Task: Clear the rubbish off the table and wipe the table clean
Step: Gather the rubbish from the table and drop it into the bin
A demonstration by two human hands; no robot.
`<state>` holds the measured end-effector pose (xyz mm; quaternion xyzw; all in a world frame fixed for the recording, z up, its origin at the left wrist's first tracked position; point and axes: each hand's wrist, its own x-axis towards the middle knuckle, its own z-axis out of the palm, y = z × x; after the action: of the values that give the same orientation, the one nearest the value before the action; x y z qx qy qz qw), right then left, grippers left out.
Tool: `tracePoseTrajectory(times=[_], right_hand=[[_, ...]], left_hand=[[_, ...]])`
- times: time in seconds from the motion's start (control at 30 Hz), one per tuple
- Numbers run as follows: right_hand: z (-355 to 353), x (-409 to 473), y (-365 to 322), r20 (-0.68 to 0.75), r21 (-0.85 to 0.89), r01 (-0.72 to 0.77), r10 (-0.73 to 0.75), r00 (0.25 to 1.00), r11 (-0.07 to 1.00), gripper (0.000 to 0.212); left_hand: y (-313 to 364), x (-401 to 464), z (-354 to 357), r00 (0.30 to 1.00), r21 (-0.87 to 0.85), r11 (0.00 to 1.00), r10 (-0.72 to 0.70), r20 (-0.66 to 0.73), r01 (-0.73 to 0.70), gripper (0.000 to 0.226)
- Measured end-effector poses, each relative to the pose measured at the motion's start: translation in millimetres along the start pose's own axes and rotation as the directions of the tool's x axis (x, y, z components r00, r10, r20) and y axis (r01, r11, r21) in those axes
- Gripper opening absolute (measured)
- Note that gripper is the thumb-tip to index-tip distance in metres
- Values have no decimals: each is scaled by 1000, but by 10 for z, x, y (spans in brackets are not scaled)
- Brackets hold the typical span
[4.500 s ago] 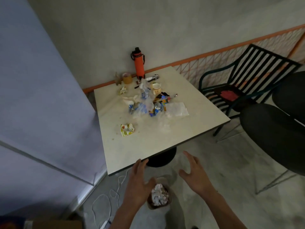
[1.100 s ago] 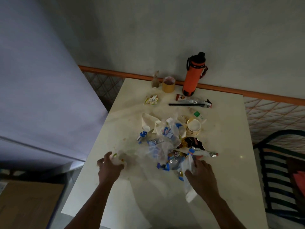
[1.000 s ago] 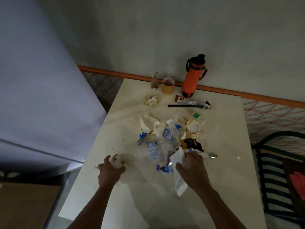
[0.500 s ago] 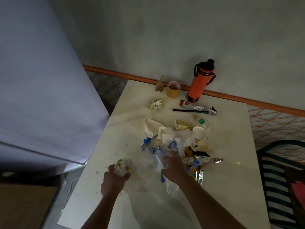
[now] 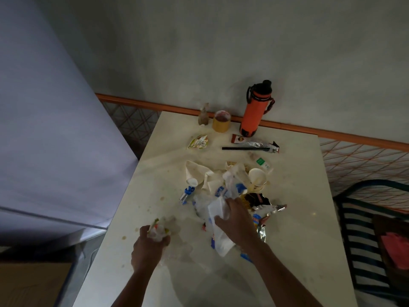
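A cream table [image 5: 294,235] carries a heap of rubbish [image 5: 230,187] at its middle: clear plastic bags, crumpled paper, blue-and-white wrappers and a foil packet. My left hand [image 5: 148,248] grips a crumpled yellow-green wrapper [image 5: 157,229] near the table's left edge. My right hand [image 5: 238,221] holds a white plastic bag [image 5: 219,238] at the near side of the heap. A paper cup [image 5: 257,179] lies tipped just behind the heap. Small brown stains dot the tabletop to the left.
At the far edge stand an orange bottle [image 5: 254,111], a yellow tape roll [image 5: 221,124] and a small brown figure [image 5: 203,117]. A snack packet [image 5: 198,142], a black stick [image 5: 245,148] and a foil wrapper [image 5: 254,142] lie nearby. A dark slatted chair [image 5: 371,229] is right, a cardboard box [image 5: 33,284] lower left.
Since half a second ago my right hand has gathered the white bag and more plastic closer in. My left hand keeps the crumpled wrapper, almost in the same place.
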<state>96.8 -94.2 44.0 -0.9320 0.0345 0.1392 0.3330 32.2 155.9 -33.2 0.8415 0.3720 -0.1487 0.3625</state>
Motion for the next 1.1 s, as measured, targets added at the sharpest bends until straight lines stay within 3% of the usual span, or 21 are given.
tracePoseTrajectory(times=[0.17,0.4,0.6,0.83,0.97,1.1], right_hand=[[-209,-86,-28,-5,282,-194,203,979,940,53],[-355,-268,293,-7,384,-326,356,934,864,10],[-386,-470,585,-59,573,-364,480,875,734,12],[-432,-671,742,-142,652,-303,505,852,695,10],[-450,-731,816,-103,688,-318,521,848,653,34],[-449,-792,926,-64,637,-368,522,851,678,37]], left_hand=[[44,-120,20,1000,-77,997,29,-7,-29,69],[110,-324,5,994,-161,981,111,-13,-112,38],[240,-538,30,989,-267,954,147,16,-138,22],[374,-685,130,971,-416,906,167,173,-81,9],[422,-691,209,956,-429,903,134,261,-10,20],[442,-721,278,948,-427,904,128,290,9,7]])
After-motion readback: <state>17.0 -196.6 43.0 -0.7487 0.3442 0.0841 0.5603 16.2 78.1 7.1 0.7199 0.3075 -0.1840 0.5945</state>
